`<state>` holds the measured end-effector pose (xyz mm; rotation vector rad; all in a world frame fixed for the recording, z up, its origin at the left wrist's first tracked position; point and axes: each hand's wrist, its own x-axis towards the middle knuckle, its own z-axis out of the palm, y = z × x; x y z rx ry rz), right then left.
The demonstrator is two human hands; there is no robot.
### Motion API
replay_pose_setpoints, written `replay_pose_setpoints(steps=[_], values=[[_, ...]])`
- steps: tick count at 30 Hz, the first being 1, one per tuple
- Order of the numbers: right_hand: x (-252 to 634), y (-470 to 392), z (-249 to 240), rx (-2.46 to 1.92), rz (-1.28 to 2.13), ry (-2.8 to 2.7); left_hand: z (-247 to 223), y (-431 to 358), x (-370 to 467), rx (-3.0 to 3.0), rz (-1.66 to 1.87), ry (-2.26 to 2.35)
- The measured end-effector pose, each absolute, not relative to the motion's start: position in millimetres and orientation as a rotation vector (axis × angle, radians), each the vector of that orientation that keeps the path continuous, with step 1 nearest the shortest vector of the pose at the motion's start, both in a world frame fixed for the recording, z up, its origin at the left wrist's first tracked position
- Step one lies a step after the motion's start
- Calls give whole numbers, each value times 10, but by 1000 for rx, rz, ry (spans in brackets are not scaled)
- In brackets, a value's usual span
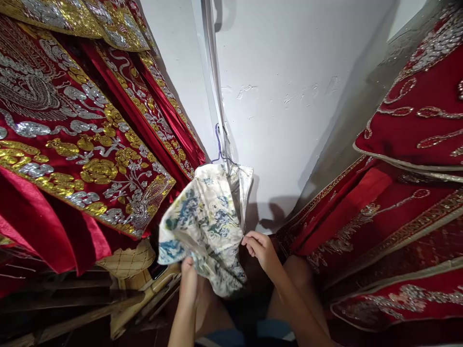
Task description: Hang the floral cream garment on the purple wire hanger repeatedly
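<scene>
So this floral garment (206, 217) has a cream base with blotchy blue, dark green and yellowish patterns, kinda silky looking and pretty creased, with a paler fold open along its right side. It's on a purple hanger (218, 140) right in front of the white wall (282, 58). My left grip (188, 279) is closed on its lower left edge, thumb on top, and my right grip (256, 244) is pinching the right edge. Red gold-and-silver embroidered cloth (97, 130) to the left, more beaded red cloth (415, 120) on the right.
</scene>
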<state>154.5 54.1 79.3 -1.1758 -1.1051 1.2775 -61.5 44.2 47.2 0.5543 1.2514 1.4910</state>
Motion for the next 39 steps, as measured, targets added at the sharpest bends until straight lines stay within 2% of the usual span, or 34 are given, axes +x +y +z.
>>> replay_pose_setpoints(steps=[3,6,10,14,22,39], values=[[1591,455,831,-1198,1274,-1076,586,518,-705,534,1816,1395],[1549,411,871,-1180,1312,-1096,625,384,-564,831,1988,1457],[1401,402,941,-1124,1354,-1177,594,250,-216,1542,1673,1343],[1300,403,1026,-1083,1395,-1207,584,404,-48,1766,1470,1264],[1352,458,976,-1180,1428,-1182,564,543,63,1841,1459,1109],[1445,476,931,-1252,1456,-961,573,550,102,1819,1409,1160]])
